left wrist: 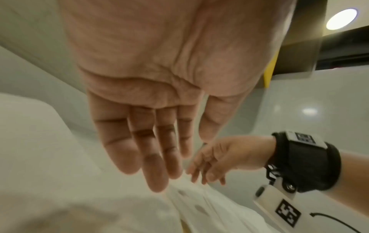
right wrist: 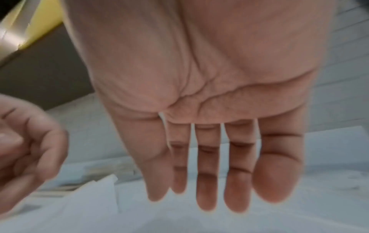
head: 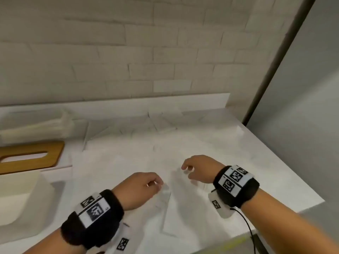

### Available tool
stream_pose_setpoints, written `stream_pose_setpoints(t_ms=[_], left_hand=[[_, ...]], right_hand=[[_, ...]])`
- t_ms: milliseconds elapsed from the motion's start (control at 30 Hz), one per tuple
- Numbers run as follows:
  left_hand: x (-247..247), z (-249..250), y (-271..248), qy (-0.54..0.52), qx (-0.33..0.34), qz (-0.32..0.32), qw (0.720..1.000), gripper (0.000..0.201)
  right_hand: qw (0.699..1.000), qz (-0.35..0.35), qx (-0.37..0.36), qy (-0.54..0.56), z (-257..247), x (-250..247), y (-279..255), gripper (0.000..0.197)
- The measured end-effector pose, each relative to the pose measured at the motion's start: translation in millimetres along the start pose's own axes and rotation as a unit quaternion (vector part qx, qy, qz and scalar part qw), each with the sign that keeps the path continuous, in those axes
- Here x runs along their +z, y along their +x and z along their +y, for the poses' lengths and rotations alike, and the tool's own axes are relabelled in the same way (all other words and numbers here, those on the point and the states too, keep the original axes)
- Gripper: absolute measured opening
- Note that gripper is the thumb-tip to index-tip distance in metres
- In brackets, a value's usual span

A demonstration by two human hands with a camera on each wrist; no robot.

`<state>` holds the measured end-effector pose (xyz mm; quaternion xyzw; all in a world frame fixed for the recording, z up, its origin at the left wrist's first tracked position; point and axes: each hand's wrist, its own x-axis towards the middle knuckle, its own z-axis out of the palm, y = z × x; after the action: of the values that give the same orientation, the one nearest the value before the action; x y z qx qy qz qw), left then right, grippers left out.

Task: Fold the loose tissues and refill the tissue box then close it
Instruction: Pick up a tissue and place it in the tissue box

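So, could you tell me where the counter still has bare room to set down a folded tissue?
Bare counter shows right of the right hand, out to the edge. The middle is crowded with loose tissues; the left holds the tissue box and wooden lid.

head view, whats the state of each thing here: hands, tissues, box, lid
left hand: open, fingers straight, just above the tissues
right hand: open, fingers straight and slightly spread, holding nothing
tissues: unfolded, spread flat and overlapping on the counter
tissue box: open, lid off; contents cannot be seen
wooden lid: off the box, lying flat behind it
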<state>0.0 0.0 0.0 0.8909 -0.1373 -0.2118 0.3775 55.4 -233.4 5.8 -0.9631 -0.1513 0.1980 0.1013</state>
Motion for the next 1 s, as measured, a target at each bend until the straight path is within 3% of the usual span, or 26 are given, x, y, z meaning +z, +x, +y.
stream_pose_setpoints(t_ms=[167, 333, 433, 533, 600, 733, 833, 933, 1000], left_hand=[[15.1, 10.3, 32.5, -0.044, -0.054, 0.019, 0.997, 0.024], [21.9, 14.3, 34.0, -0.001, -0.066, 0.028, 0.997, 0.013], [22.0, 14.3, 32.1, -0.023, -0.060, 0.043, 0.997, 0.008], [17.1, 14.8, 25.8, -0.044, -0.063, 0.057, 0.995, 0.040], [8.2, 15.6, 13.8, -0.096, -0.040, 0.072, 0.992, 0.035], [-28.0, -3.5, -30.2, -0.216, -0.028, 0.144, 0.965, 0.026], [-67.7, -25.5, -75.9, -0.225, -0.035, 0.266, 0.937, 0.022], [-110.8, -48.9, -121.1, -0.217, -0.025, 0.396, 0.892, 0.013], [-139.7, -72.1, -153.5, -0.201, -0.025, 0.477, 0.855, 0.022]], right_hand=[[0.994, -0.036, -0.050, -0.087, -13.2, 5.2, 39.9, 0.054], [0.977, -0.050, -0.070, -0.193, -15.7, 9.5, 50.1, 0.026], [0.973, -0.052, -0.103, -0.201, -25.3, -5.3, 39.7, 0.011], [0.986, -0.033, -0.153, -0.059, -45.4, -43.1, 18.2, 0.006], [0.985, -0.007, -0.167, 0.047, -63.0, -68.7, 4.0, 0.005], [0.962, 0.104, -0.203, 0.148, -88.3, -89.8, 0.5, 0.014], [0.928, 0.144, -0.189, 0.288, -109.1, -78.6, 12.9, 0.022], [0.881, 0.134, -0.177, 0.418, -146.4, -53.7, 24.3, 0.032], [0.853, 0.121, -0.188, 0.471, -192.3, -34.4, 29.1, 0.038]])
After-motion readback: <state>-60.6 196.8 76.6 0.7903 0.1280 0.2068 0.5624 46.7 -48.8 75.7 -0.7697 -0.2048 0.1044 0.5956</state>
